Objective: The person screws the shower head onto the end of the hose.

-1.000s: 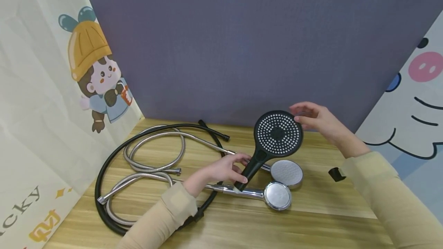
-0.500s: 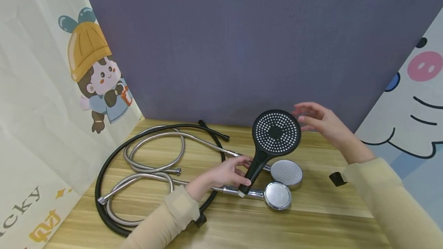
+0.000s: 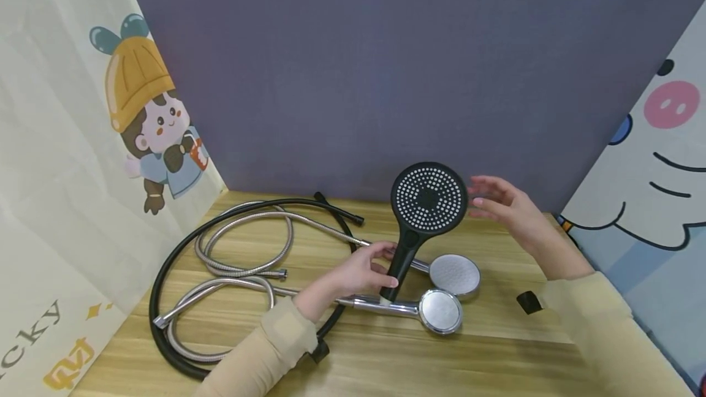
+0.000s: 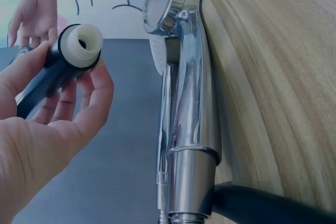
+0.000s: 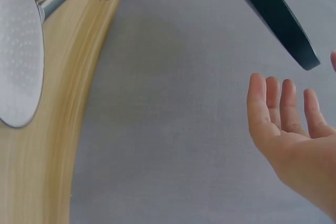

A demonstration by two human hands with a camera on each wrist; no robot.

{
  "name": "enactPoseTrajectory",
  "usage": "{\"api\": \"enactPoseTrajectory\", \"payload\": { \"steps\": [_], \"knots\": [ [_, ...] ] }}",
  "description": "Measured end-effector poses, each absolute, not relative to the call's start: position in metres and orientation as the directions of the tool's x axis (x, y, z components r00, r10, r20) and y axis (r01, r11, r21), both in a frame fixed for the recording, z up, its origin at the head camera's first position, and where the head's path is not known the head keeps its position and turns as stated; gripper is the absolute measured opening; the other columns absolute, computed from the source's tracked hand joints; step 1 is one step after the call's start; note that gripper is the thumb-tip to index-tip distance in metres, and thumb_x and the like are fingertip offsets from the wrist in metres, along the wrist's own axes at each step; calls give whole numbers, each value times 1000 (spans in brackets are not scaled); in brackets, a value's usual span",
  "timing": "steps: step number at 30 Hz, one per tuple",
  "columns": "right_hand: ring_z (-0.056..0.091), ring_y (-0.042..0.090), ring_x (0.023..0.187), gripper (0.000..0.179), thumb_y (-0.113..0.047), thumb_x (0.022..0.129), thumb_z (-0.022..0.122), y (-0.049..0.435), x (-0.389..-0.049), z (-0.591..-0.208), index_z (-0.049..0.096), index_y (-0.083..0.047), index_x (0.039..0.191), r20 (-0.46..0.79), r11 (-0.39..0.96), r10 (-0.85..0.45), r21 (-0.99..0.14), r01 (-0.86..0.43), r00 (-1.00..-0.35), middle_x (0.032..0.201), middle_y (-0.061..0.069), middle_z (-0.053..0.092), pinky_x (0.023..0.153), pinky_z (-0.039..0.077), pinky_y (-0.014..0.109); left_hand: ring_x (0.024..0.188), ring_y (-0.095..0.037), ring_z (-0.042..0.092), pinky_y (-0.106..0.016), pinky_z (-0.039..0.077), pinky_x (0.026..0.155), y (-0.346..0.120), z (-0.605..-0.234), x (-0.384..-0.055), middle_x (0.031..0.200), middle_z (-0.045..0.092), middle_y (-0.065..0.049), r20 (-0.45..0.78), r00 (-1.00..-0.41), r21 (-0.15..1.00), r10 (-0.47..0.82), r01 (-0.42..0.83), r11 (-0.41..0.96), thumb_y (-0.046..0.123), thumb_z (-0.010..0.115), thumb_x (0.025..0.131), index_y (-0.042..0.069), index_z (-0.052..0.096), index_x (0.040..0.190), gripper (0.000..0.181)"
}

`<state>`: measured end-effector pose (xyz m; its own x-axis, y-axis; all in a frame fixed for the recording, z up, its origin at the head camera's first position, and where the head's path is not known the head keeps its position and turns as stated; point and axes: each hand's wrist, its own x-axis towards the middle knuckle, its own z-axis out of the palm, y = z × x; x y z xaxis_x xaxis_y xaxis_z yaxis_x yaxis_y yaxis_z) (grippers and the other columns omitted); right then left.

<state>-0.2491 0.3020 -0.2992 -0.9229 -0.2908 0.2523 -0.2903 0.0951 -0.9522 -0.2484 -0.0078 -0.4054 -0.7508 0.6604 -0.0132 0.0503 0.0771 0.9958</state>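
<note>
A black shower head (image 3: 429, 198) with pale nozzles is held up at a tilt, its face toward the head camera. My left hand (image 3: 364, 271) grips its handle near the lower end, where a white threaded fitting (image 4: 83, 44) shows in the left wrist view. Beside the round head, my right hand (image 3: 504, 207) stays apart from it with relaxed fingers and holds nothing. Below lie two chrome shower heads: one (image 3: 441, 311) in front, the other (image 3: 455, 274) just behind it. The left hand covers part of the rear one's handle.
Silver metal hoses (image 3: 242, 271) lie coiled on the wooden table (image 3: 496, 354) at left, with a black hose (image 3: 160, 287) looped around them. A small black piece (image 3: 529, 302) sits by the right sleeve. A dark panel (image 3: 353, 78) rises behind the table.
The black shower head has shifted slightly left and up, and stands more upright. My right hand has drawn away from its rim, leaving a small gap.
</note>
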Motion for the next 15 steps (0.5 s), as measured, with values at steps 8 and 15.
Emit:
{"api": "enactPoseTrajectory", "payload": {
  "steps": [8,15],
  "knots": [
    [60,11,102,41,-2,95,52,295,-239,-311,45,-13,133,295,-10,-300,-952,-306,-907,119,2,55,84,53,28,94,-24,61,-33,55,65,-7,-401,-251,124,51,-17,38,-785,994,618,95,59,-1,70,80,11,42,139,66],
    [59,13,103,45,1,95,51,283,-229,-322,41,-8,137,303,-87,-294,-953,-291,-906,121,3,53,85,53,30,91,-22,60,-31,53,68,-5,-399,-255,123,52,-18,75,-809,992,583,121,41,1,72,79,10,41,139,68]
  ]
}}
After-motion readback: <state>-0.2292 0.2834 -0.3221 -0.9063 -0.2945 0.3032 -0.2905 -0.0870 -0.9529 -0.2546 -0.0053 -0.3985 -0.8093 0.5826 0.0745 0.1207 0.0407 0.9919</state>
